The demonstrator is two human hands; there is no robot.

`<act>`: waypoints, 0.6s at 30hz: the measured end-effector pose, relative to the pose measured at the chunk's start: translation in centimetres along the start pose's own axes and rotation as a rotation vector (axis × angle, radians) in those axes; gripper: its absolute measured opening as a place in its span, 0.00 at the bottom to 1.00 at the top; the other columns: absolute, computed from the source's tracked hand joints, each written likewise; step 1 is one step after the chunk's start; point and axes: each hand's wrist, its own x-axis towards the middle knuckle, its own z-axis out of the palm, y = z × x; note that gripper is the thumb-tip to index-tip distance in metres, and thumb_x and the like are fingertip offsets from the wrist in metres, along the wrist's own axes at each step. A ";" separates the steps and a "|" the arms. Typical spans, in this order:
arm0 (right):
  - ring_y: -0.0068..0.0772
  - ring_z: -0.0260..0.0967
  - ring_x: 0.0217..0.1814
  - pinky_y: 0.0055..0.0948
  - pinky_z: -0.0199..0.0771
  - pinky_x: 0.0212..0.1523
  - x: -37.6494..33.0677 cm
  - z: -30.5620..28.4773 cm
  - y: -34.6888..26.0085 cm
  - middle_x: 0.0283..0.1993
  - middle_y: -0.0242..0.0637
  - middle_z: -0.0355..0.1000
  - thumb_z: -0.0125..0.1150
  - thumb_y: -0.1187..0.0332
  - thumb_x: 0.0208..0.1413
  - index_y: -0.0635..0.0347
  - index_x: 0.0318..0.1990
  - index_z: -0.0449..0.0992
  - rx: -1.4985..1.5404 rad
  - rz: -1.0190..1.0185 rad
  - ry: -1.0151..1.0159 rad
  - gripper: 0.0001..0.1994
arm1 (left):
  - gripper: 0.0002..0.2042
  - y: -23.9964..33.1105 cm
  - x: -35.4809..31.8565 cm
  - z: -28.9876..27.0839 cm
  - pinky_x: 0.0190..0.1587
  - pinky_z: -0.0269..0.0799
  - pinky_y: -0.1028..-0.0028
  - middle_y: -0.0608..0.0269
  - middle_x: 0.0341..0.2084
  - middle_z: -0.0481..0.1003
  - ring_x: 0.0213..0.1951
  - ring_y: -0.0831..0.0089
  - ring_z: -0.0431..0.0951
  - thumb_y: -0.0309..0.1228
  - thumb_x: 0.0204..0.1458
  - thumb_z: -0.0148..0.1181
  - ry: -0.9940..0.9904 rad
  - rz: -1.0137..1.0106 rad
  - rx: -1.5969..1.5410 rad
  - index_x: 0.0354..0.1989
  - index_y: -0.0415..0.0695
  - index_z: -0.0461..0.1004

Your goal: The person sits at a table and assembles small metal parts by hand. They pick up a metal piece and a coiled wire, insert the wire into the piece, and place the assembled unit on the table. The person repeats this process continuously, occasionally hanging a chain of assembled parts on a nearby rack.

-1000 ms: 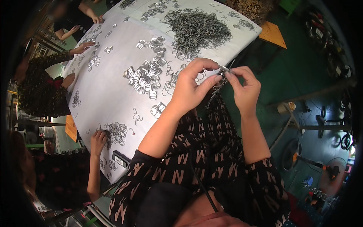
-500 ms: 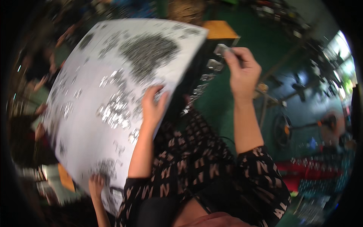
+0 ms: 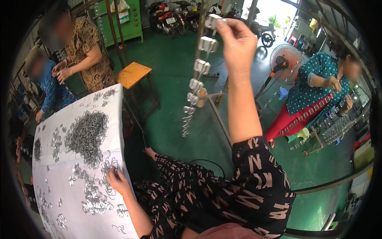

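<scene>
My right hand [image 3: 240, 42] is raised, thumb and fingers pinched on the top piece of a hanging strand of metal pieces [image 3: 201, 67]. The strand is made of small silver block-like pieces joined one below another, and it hangs down and away from me over the floor. On the white-covered table my left hand [image 3: 118, 181] rests with its fingers slightly apart, touching loose wire hooks [image 3: 111, 163] near the edge. Just beside it lies a cluster of shiny silver metal pieces [image 3: 95, 199]. Farther up the table is a large heap of grey wire hooks [image 3: 87, 135].
A wooden stool [image 3: 134, 75] stands beyond the table's far corner. Two people stand behind the table. To the right, a person in a dotted teal top [image 3: 318, 79] handles a similar strand beside a rack [image 3: 334, 129]. A fan [image 3: 284, 59] and metal frame bars [image 3: 219, 115] stand between us.
My view has swung to the right. My right hand has lifted the strand higher, and it now hangs longer in sight. The left hand stays over the table near the hooks.
</scene>
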 end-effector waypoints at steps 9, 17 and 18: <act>0.23 0.71 0.37 0.22 0.68 0.41 11.6 -11.4 -0.3 0.34 0.36 0.77 0.68 0.69 0.51 0.69 0.39 0.79 -0.328 0.048 0.120 0.12 | 0.08 -0.2 -0.1 -0.1 0.48 0.67 0.60 0.50 0.38 0.72 0.43 0.52 0.71 0.24 0.52 0.56 0.055 0.026 0.020 0.40 0.36 0.72; 0.22 0.68 0.37 0.21 0.65 0.39 23.5 -23.9 -0.1 0.35 0.34 0.75 0.67 0.66 0.52 0.68 0.39 0.78 -0.510 -0.095 0.175 0.14 | 0.07 0.9 -0.1 1.0 0.47 0.66 0.60 0.50 0.36 0.72 0.41 0.52 0.70 0.24 0.53 0.56 0.048 0.066 0.015 0.37 0.35 0.72; 0.22 0.68 0.37 0.21 0.65 0.39 24.6 -25.2 0.2 0.35 0.34 0.75 0.67 0.66 0.52 0.68 0.40 0.78 -0.552 -0.086 0.191 0.14 | 0.06 0.8 0.0 0.9 0.46 0.66 0.60 0.50 0.36 0.72 0.41 0.53 0.70 0.24 0.52 0.56 0.037 0.080 0.016 0.37 0.36 0.72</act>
